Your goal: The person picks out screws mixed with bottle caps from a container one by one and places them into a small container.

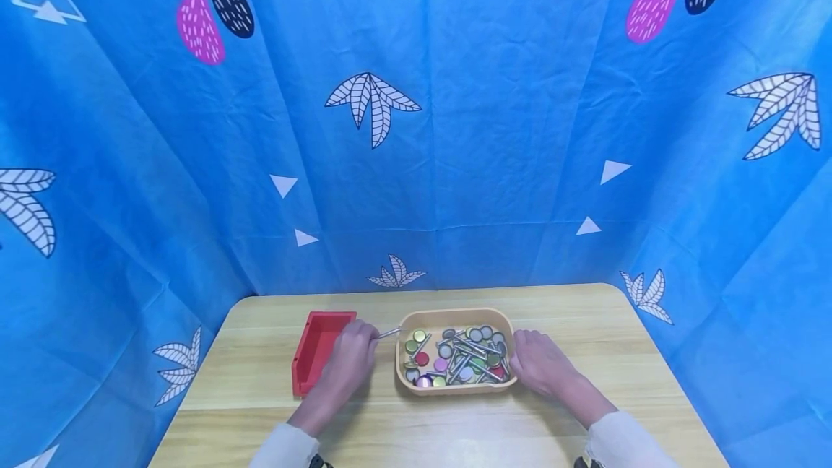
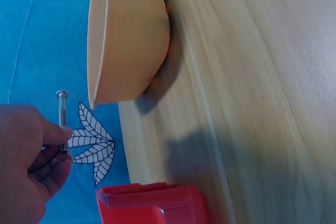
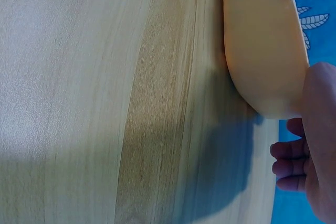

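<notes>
My left hand (image 1: 354, 349) pinches a silver metal bolt (image 1: 388, 333) between thumb and fingers, to the left of a tan plastic basin (image 1: 455, 391). In the left wrist view the bolt (image 2: 62, 109) points up, its flat round head away from the fingers. My right hand (image 1: 536, 361) grips the basin's right rim; in the right wrist view the other fingers (image 3: 290, 167) curl outside the wall, and the part at the rim is partly hidden. Inside the basin lie many mixed bolts (image 1: 484, 370) and round bottle caps (image 1: 422, 359) in green, red, pink, purple and silver.
A red rectangular box (image 1: 300, 370) stands left of the basin, partly behind my left hand. Everything stands on a light wooden table (image 1: 442, 428). A blue patterned cloth (image 1: 481, 128) hangs around the table's back and sides.
</notes>
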`<action>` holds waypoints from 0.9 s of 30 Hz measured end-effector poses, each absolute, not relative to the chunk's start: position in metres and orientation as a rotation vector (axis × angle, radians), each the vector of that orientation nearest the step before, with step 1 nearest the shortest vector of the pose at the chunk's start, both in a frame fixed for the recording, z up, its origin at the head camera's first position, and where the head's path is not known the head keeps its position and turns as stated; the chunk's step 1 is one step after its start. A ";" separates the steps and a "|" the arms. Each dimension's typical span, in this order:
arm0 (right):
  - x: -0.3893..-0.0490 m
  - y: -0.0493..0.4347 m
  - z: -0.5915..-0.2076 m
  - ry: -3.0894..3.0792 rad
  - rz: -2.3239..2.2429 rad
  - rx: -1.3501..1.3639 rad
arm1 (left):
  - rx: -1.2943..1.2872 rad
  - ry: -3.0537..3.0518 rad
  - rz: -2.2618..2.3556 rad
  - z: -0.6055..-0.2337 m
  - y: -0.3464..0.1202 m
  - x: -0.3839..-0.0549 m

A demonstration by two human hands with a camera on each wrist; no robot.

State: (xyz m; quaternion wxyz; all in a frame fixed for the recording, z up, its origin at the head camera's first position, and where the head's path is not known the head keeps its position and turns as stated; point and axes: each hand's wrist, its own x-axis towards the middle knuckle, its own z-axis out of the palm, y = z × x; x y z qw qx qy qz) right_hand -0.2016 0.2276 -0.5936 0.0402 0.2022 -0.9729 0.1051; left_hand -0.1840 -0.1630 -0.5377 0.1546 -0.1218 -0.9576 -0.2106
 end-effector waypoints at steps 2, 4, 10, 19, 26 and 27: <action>-0.202 0.228 -0.594 -2.981 0.327 0.617 | -0.347 -2.740 -0.592 -0.538 -0.165 -0.184; -0.201 0.228 -0.594 -2.969 0.329 0.620 | -0.342 -2.733 -0.579 -0.538 -0.167 -0.183; -0.200 0.228 -0.593 -2.963 0.349 0.625 | -0.292 -2.738 -0.524 -0.536 -0.174 -0.183; -0.201 0.229 -0.594 -2.996 0.342 0.609 | -0.217 -2.765 -0.555 -0.536 -0.189 -0.181; -0.200 0.229 -0.594 -2.985 0.327 0.619 | -0.168 -2.784 -0.608 -0.538 -0.198 -0.180; -0.200 0.229 -0.594 -2.982 0.330 0.620 | -0.161 -2.787 -0.611 -0.538 -0.199 -0.180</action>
